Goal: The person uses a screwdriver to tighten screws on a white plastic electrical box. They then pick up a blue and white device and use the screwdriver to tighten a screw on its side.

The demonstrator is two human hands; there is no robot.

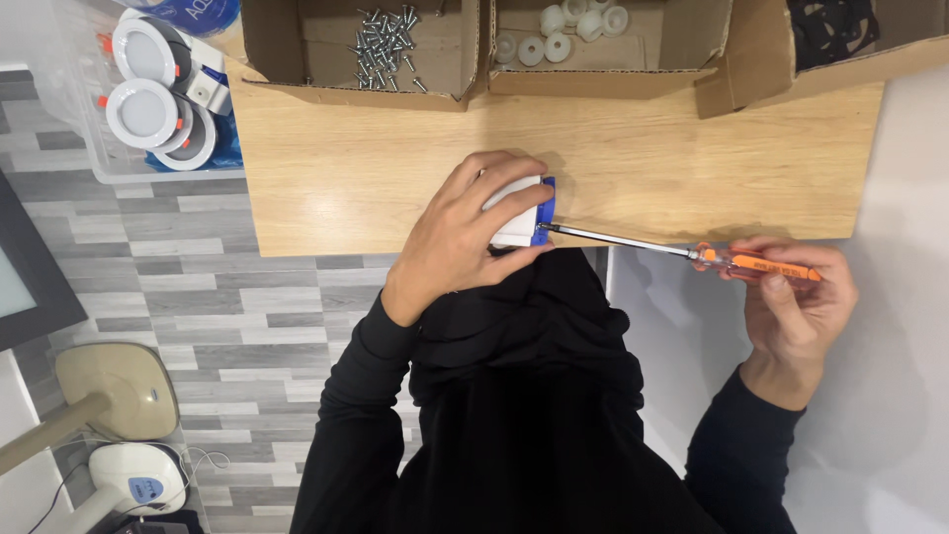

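Observation:
My left hand (460, 232) grips a small white box-shaped part with a blue end (524, 213), held at the near edge of the wooden table (346, 168). My right hand (796, 307) holds a screwdriver (692, 255) by its orange transparent handle. Its thin metal shaft runs left, and the tip meets the blue end of the white part. Both arms wear black sleeves.
Open cardboard boxes stand along the table's far edge: one with several silver screws (388, 44), one with white round caps (563, 30), one with black parts (830, 25). A clear bin with round white lamps (148, 94) sits on the floor at left. A beige stand base (124, 391) lies lower left.

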